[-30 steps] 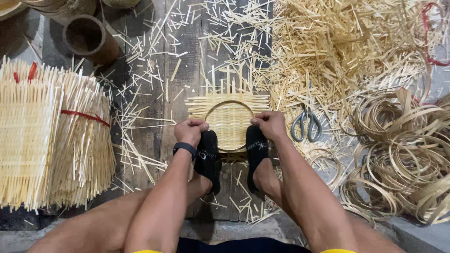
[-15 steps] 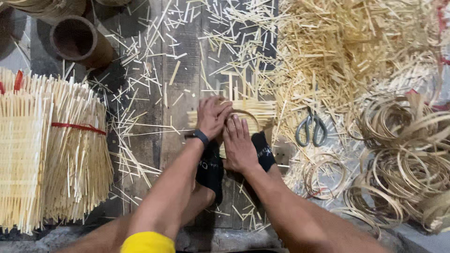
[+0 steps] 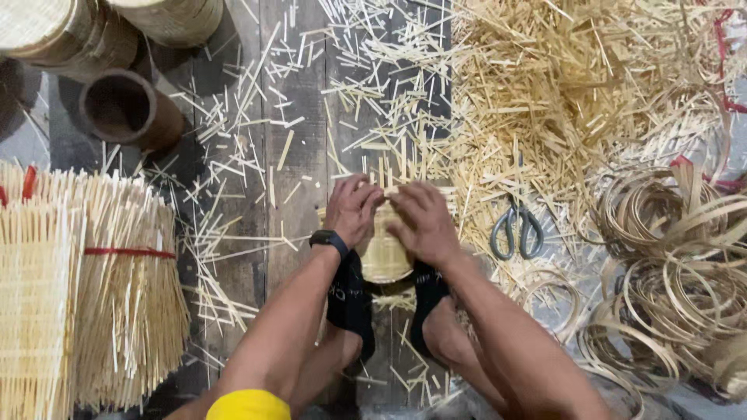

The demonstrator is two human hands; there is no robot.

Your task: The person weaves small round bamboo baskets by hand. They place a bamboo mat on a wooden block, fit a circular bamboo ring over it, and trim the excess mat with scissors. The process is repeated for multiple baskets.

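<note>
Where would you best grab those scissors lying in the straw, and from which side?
Probably by the two dark loop handles of the scissors, coming down from above. They lie flat on the bamboo splints, loops toward the person and blades pointing away, half buried in straw. The right hand is nearest; both it and the left hand now press on the small woven piece.

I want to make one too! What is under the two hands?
A small woven bamboo piece lies under the left hand and right hand, on dark planks. Its upper part is covered by the hands.
</note>
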